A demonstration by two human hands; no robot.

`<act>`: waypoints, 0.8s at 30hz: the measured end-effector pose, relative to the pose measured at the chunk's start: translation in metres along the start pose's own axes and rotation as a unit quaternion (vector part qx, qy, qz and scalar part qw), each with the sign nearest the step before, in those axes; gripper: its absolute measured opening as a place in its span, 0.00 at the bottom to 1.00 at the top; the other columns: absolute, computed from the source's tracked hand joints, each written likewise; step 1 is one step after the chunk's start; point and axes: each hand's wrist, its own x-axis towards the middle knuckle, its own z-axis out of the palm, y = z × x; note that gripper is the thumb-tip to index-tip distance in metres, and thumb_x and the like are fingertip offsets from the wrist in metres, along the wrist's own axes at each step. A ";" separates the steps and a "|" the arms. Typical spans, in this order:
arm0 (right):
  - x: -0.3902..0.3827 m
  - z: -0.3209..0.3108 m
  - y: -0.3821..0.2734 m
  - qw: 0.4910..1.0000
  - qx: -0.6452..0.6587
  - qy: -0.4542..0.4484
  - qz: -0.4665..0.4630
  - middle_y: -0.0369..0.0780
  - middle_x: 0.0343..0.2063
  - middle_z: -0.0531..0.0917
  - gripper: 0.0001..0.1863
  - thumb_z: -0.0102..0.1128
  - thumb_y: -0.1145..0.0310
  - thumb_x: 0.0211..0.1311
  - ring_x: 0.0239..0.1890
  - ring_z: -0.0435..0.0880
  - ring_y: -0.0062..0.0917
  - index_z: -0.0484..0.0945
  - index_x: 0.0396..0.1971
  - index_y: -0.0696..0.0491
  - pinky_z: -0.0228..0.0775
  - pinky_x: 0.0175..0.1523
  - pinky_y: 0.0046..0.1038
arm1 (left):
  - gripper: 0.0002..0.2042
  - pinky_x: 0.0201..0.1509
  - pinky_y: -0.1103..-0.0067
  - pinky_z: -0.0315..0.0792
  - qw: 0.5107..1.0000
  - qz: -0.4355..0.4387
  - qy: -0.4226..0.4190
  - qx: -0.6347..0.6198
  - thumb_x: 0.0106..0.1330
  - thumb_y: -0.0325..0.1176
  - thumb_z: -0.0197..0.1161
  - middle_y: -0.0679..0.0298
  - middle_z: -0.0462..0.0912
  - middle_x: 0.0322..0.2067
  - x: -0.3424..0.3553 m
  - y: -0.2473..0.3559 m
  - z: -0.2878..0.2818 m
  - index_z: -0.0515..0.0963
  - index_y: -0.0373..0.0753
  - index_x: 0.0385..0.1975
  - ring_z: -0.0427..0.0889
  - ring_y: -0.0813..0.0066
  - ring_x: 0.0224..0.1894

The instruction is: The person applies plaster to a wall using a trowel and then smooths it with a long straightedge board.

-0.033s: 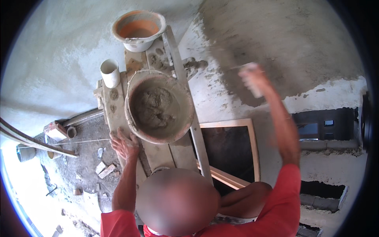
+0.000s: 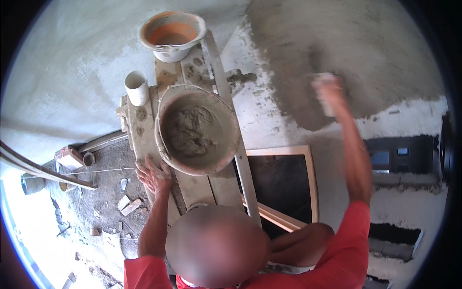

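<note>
Mortar [image 2: 191,132] lies heaped and wet in the wide bucket [image 2: 227,132] on the plank platform [image 2: 195,190], so a fair amount looks unused. Over the upper right of the wall, a dark damp coat [image 2: 284,53] spreads broadly; that part appears mostly covered, though streaks across it suggest its surface is not yet even. The pale strip [image 2: 409,113] below its ragged lower edge shows no such coat, and the margin at its left is only patchily marked, so both seem unfinished. The flat pale tool [image 2: 329,111] is in the right hand [image 2: 329,91], apparently against the damp coat; the fingers there look curled around it, though blur hides the exact grip. The left hand [image 2: 154,176] rests on the platform's left edge near the bucket, its fingers slightly spread and pinching nothing. Farther along stand an orange-lined tub [image 2: 168,55] and a white cup [image 2: 137,92].
</note>
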 end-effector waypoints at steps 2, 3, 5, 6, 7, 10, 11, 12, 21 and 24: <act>0.009 -0.064 -0.025 0.990 -0.110 0.091 0.006 0.32 0.25 0.78 0.13 0.60 0.63 0.64 0.23 0.75 0.16 0.79 0.45 0.53 0.71 0.27 0.24 | 0.35 0.69 0.54 0.51 1.000 0.004 0.011 -0.007 0.60 0.44 0.62 0.42 0.54 0.68 -0.005 -0.008 0.002 0.61 0.41 0.67 0.57 0.41 0.66; -0.002 -0.076 -0.045 0.987 -0.114 0.104 -0.030 0.32 0.26 0.77 0.17 0.59 0.64 0.64 0.24 0.75 0.15 0.78 0.51 0.53 0.70 0.27 0.23 | 0.35 0.69 0.54 0.52 1.000 -0.008 0.007 0.024 0.60 0.45 0.61 0.41 0.54 0.68 -0.006 -0.013 0.005 0.60 0.41 0.68 0.57 0.40 0.66; -0.027 -0.081 -0.074 0.989 -0.102 0.091 -0.057 0.33 0.27 0.78 0.23 0.59 0.65 0.64 0.24 0.75 0.16 0.75 0.59 0.53 0.71 0.28 0.23 | 0.35 0.68 0.54 0.52 0.999 -0.015 0.021 0.025 0.60 0.44 0.61 0.41 0.54 0.69 -0.008 -0.017 0.007 0.60 0.41 0.68 0.57 0.40 0.66; -0.042 -0.065 -0.088 0.994 -0.084 0.048 -0.046 0.35 0.29 0.79 0.25 0.60 0.65 0.63 0.24 0.75 0.17 0.74 0.61 0.54 0.72 0.29 0.24 | 0.35 0.68 0.54 0.52 0.999 -0.020 0.030 0.030 0.61 0.44 0.61 0.41 0.54 0.69 -0.008 -0.022 0.007 0.60 0.41 0.68 0.57 0.40 0.66; -0.058 -0.046 -0.100 0.997 -0.066 0.002 -0.033 0.36 0.30 0.81 0.28 0.60 0.64 0.62 0.24 0.76 0.17 0.72 0.62 0.54 0.73 0.30 0.24 | 0.35 0.69 0.53 0.51 0.999 -0.030 0.021 0.021 0.60 0.45 0.61 0.40 0.54 0.69 -0.009 -0.026 0.011 0.61 0.42 0.68 0.57 0.40 0.67; -0.099 0.015 -0.099 0.980 -0.067 -0.188 -0.022 0.41 0.35 0.83 0.28 0.62 0.69 0.58 0.30 0.81 0.22 0.74 0.61 0.54 0.75 0.37 0.26 | 0.35 0.69 0.52 0.50 0.999 -0.035 0.009 0.009 0.60 0.46 0.60 0.40 0.54 0.69 -0.006 -0.017 0.003 0.61 0.42 0.68 0.56 0.39 0.67; -0.104 0.036 -0.073 0.943 -0.137 -0.162 -0.257 0.47 0.39 0.83 0.27 0.63 0.71 0.55 0.37 0.84 0.34 0.75 0.58 0.53 0.77 0.42 0.34 | 0.36 0.70 0.52 0.50 1.000 -0.023 -0.002 0.004 0.59 0.48 0.60 0.40 0.54 0.69 -0.004 -0.005 0.002 0.61 0.42 0.68 0.56 0.38 0.67; -0.117 0.059 -0.084 0.905 -0.230 -0.167 -0.317 0.49 0.40 0.81 0.25 0.63 0.72 0.54 0.43 0.83 0.43 0.76 0.56 0.53 0.75 0.47 0.41 | 0.35 0.70 0.53 0.50 0.999 -0.032 -0.017 0.012 0.60 0.47 0.60 0.40 0.54 0.68 -0.003 -0.004 -0.002 0.61 0.42 0.68 0.55 0.38 0.67; -0.153 0.195 -0.101 0.785 -0.340 -0.198 -0.478 0.49 0.34 0.81 0.16 0.57 0.72 0.59 0.39 0.82 0.44 0.79 0.47 0.56 0.75 0.42 0.44 | 0.35 0.69 0.56 0.51 0.999 -0.036 -0.012 0.007 0.59 0.44 0.62 0.41 0.54 0.68 -0.001 -0.012 -0.001 0.61 0.41 0.67 0.58 0.43 0.65; -0.162 0.212 -0.096 0.819 -0.257 -0.340 -0.384 0.52 0.32 0.82 0.17 0.58 0.74 0.56 0.38 0.82 0.49 0.78 0.48 0.57 0.75 0.44 0.46 | 0.36 0.71 0.54 0.50 0.999 -0.041 -0.027 0.012 0.60 0.47 0.60 0.40 0.53 0.68 -0.001 -0.010 -0.001 0.61 0.40 0.68 0.55 0.40 0.68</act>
